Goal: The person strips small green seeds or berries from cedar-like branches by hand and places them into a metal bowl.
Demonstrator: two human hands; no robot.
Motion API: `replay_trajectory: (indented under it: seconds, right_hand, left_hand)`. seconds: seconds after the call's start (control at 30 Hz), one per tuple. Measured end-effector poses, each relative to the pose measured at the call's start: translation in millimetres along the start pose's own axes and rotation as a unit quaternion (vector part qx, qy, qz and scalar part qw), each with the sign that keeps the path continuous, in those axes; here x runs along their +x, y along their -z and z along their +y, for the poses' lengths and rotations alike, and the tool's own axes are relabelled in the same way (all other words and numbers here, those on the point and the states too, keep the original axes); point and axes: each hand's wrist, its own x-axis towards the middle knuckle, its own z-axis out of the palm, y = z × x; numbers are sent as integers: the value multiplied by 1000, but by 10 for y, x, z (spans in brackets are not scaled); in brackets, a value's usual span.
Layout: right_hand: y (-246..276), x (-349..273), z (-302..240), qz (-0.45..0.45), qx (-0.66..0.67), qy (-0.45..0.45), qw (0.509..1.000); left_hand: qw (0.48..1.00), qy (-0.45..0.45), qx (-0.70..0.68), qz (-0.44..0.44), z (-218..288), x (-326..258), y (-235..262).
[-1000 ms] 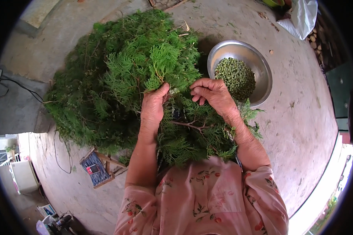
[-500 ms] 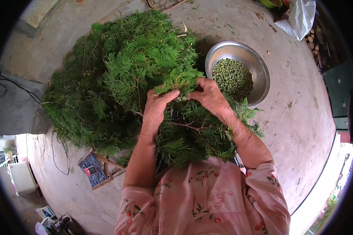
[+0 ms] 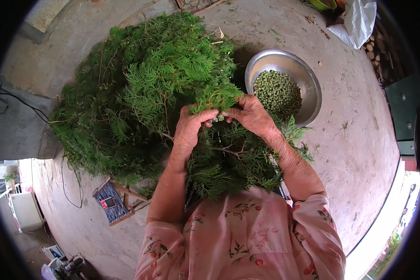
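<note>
My left hand (image 3: 190,128) is closed on a leafy evergreen sprig (image 3: 214,99), its thumb pointing toward my right hand (image 3: 253,115). The right hand pinches the same sprig from the other side, fingertips close to the left thumb. A few pale green cones (image 3: 218,118) show at the fingertips; which fingers grip them I cannot tell. Under my hands a branch (image 3: 233,151) with flat green foliage lies across my lap. A big heap of cut evergreen branches (image 3: 102,107) spreads to the left and ahead. Beyond my right hand stands a steel basin (image 3: 310,91) holding many small green cones (image 3: 276,93).
A low wooden stool (image 3: 112,204) with a woven seat and a small red-and-grey object on it stands at lower left. Dark cables (image 3: 25,108) run along the left. A white sack (image 3: 359,23) sits at far right beside stacked firewood (image 3: 373,53). Concrete floor (image 3: 350,154) surrounds the basin.
My left hand has shifted slightly right and its thumb now nearly meets the right fingertips. The sprig has turned a little between them. The heap and basin look unchanged.
</note>
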Motion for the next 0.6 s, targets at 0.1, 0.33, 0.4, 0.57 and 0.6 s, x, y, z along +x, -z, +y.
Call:
replay_trajectory:
  seconds: [0.1, 0.33, 0.4, 0.57, 0.6]
  right_hand:
    - [-57, -6, -105, -11, -20, 25, 999]
    - [-40, -6, -65, 11, -23, 40, 999]
    - [-92, -5, -64, 42, -30, 49, 997]
    - [-158, 19, -20, 133, -108, 33, 985]
    - [-160, 24, 17, 154, -136, 47, 978]
  left_hand:
    - [993, -26, -7, 111, -13, -43, -54]
    - [996, 10, -20, 91, 206, -48, -138]
    - [991, 42, -47, 117, 165, -22, -127]
    - [991, 38, -21, 126, -67, 47, -48]
    - [993, 44, -12, 112, -79, 58, -36]
